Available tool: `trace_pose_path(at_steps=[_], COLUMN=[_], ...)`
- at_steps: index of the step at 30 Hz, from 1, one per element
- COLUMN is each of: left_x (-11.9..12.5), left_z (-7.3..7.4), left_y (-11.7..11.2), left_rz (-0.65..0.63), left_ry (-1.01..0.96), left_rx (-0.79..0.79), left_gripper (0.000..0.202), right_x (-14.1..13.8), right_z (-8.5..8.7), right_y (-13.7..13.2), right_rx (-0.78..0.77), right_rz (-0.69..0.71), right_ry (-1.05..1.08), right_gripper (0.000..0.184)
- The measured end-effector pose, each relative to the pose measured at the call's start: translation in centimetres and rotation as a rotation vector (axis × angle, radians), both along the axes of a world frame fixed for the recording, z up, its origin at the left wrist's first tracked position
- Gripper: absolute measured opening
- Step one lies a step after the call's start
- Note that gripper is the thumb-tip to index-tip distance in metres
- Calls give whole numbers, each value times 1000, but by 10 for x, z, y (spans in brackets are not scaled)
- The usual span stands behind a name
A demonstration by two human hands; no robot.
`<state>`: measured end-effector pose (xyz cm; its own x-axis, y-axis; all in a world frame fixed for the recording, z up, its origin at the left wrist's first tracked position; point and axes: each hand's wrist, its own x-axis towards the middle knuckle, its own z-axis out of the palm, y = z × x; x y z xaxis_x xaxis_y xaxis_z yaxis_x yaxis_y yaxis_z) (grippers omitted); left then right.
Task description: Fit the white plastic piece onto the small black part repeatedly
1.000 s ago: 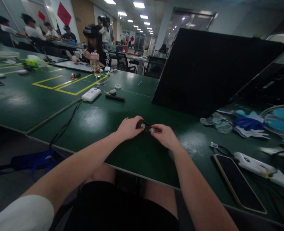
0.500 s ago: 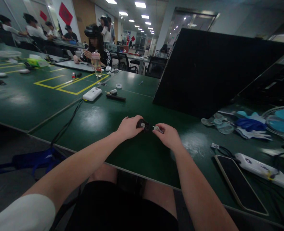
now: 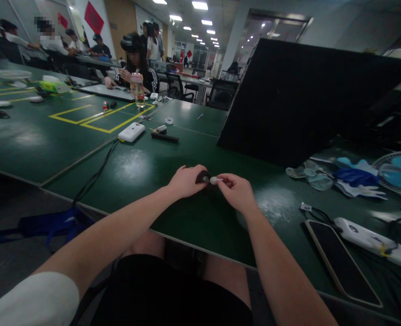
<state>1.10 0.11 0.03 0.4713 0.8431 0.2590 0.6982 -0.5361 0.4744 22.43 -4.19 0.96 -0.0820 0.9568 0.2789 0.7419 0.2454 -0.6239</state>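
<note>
My left hand [image 3: 186,180] is curled round a small black object [image 3: 202,177] resting on the green table [image 3: 146,167]. My right hand [image 3: 237,191] pinches a small white piece [image 3: 213,180] and holds it against the right end of the black object. Both hands meet at the middle of the table, close to its front edge. What the white piece is, I cannot make out.
A phone [image 3: 342,261] and a white power strip [image 3: 370,236] lie to the right. Blue gloves [image 3: 353,175], clear lids and a fan [image 3: 399,170] sit beyond them. A large black panel [image 3: 298,99] leans behind. A white power bank [image 3: 131,132] lies further left. Other people sit at far tables.
My right hand drew the white piece slightly away from the black object, then brought it back against it. My left hand has stayed put.
</note>
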Motion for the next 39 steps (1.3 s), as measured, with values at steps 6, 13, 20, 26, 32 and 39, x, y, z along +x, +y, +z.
trace_pose_path(at_steps=[6,13,20,26,32,39], left_x=[-1,0,-1,-2,-4,-17], left_z=[3,2,5,6,7,6], left_y=[-3,-2,-4,-3,-4,1], left_rz=[-9,-11,-17,-13,-24,-35], left_ry=[-14,-7,6,8,11,-15], left_rx=[-59,-46,-42,-42,-46,-32], left_gripper=[46,46,45,47,47,49], right_x=[-3,2,10,9,10,16], right_z=[-3,4,5,2,0,-5], right_y=[2,4,7,10,12,16], right_rx=[-9,-68,-166,-210,-232,-227], right_rz=[-36,-220,-347,-339,-329,-335], right_ry=[-107,-104,-29,-97,-136,-154], right_gripper=[29,72,79,73,65,57])
